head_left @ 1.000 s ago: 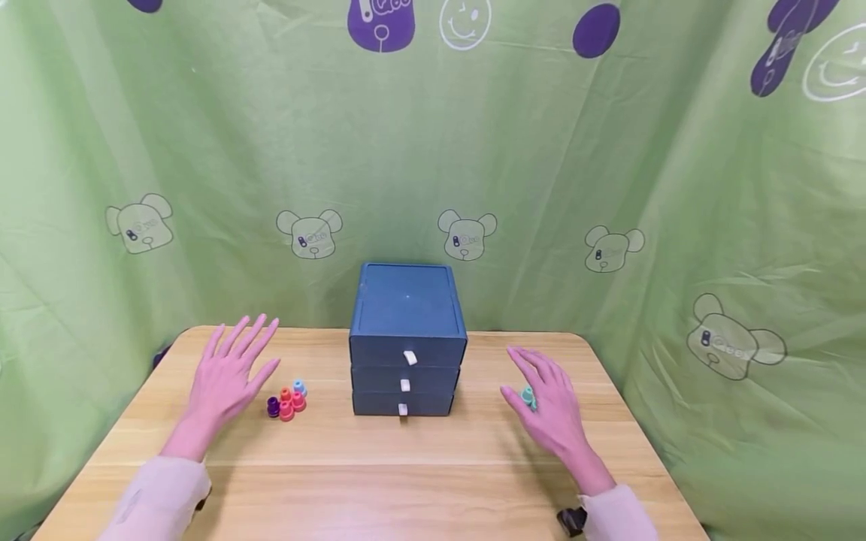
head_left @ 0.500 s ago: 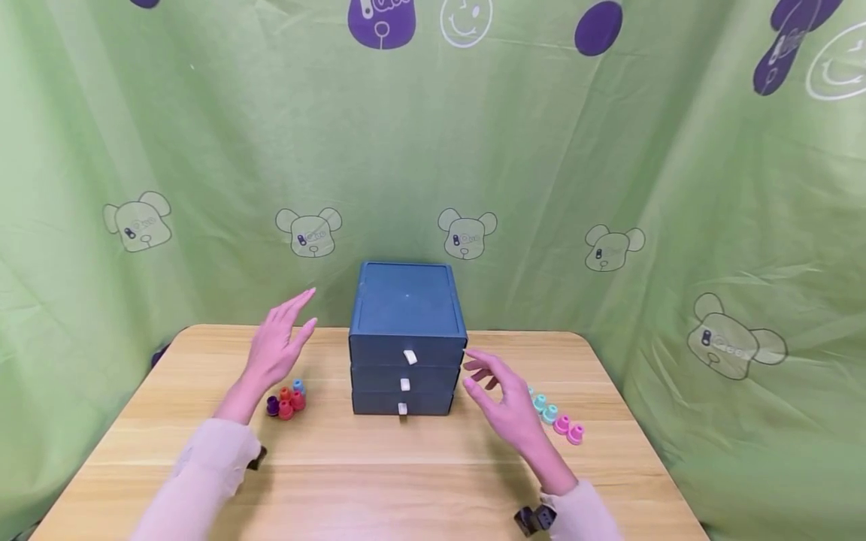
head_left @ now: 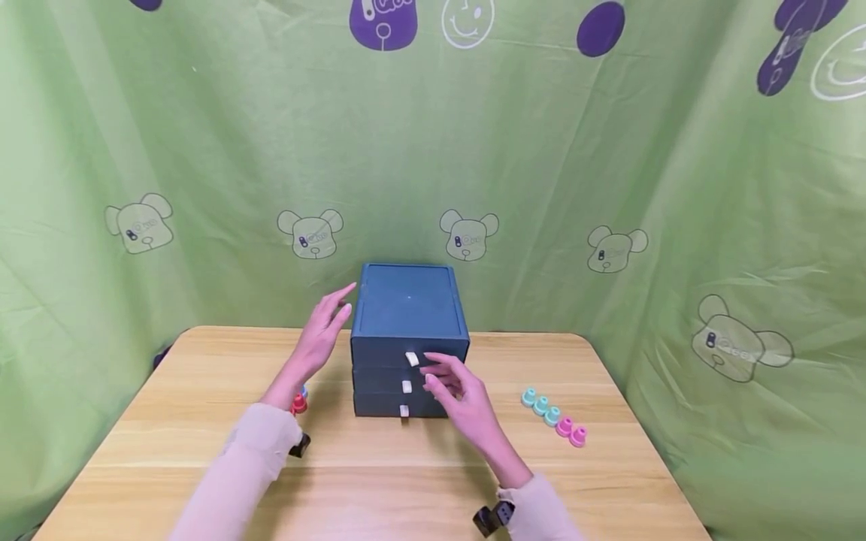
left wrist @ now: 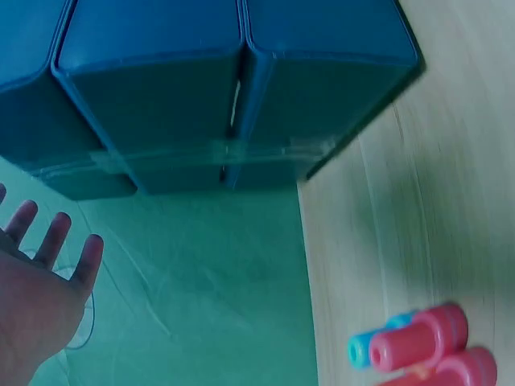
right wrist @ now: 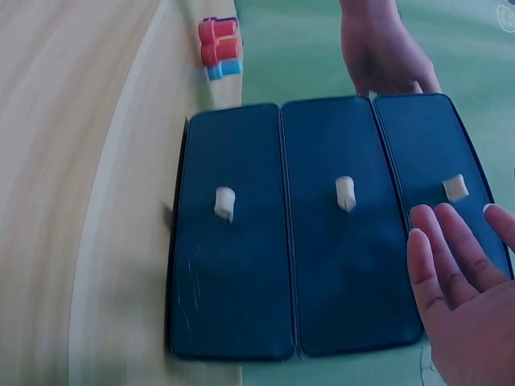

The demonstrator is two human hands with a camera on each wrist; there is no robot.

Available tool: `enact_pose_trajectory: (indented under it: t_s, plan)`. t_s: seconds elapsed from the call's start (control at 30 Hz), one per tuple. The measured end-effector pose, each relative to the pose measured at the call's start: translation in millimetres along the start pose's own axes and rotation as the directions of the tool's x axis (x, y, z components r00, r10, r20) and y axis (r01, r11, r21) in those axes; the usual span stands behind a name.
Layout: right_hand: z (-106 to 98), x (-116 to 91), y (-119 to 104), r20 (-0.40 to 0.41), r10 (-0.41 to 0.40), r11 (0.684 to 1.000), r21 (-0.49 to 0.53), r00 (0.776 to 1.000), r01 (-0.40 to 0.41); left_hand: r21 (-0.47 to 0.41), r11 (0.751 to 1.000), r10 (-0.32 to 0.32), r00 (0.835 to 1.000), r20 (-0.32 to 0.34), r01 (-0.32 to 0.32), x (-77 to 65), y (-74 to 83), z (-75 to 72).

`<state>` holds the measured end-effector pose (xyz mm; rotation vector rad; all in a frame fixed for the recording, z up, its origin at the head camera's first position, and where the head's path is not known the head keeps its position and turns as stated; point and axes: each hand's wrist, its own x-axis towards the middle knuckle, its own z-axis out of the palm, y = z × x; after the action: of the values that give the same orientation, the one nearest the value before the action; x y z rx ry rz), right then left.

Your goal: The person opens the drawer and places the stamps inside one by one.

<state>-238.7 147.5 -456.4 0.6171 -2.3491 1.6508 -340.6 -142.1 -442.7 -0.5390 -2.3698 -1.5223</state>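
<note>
A blue three-drawer cabinet [head_left: 409, 300] stands at the back of the table, its drawers closed. Each drawer has a small white pull; the top pull [head_left: 412, 359] is nearest my right hand [head_left: 468, 402]. That hand hovers before the upper drawers with fingers loosely bent, holding nothing. In the right wrist view its fingertips [right wrist: 445, 215] lie just short of the top pull [right wrist: 455, 188]. My left hand [head_left: 316, 338] is raised at the cabinet's left side, fingers extended and holding nothing. The left wrist view shows a gap between those fingers [left wrist: 55, 237] and the cabinet [left wrist: 153, 96].
On the right of the wooden table [head_left: 379, 488] several teal pegs [head_left: 540, 406] and pink pegs [head_left: 564, 427] with flared bases form a diagonal row. Red pegs [left wrist: 418, 338] and a blue peg [left wrist: 366, 347] stand left, partly hidden by my left arm. A green curtain [head_left: 406, 150] surrounds the table.
Both hands have come inward from the table's sides to the cabinet. My right hand has uncovered the teal and pink row; my left arm now covers part of the left cluster.
</note>
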Motion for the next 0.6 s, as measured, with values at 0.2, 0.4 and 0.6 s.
enact_pose_trajectory:
  t_s: [0.2, 0.4, 0.6]
  plan:
    - [17.9, 6.7, 1.0, 0.002, 0.025, 0.991, 0.131, 1.0, -0.025, -0.053, 0.999, -0.003, 1.0, 0.002, 0.003, 3.7, 1.1, 11.2]
    - [31.7, 13.9, 1.3, -0.02, 0.045, 0.975, 0.22, 0.999, -0.04, -0.145, 0.989, 0.006, 1.0, -0.012, -0.007, 6.7, -4.0, 16.3]
    - [38.6, 17.6, 2.8, -0.071, 0.096, 0.947, 0.314, 0.993, -0.069, -0.251, 0.968, -0.022, 1.0, -0.007, 0.02, 7.9, -6.6, 22.2]
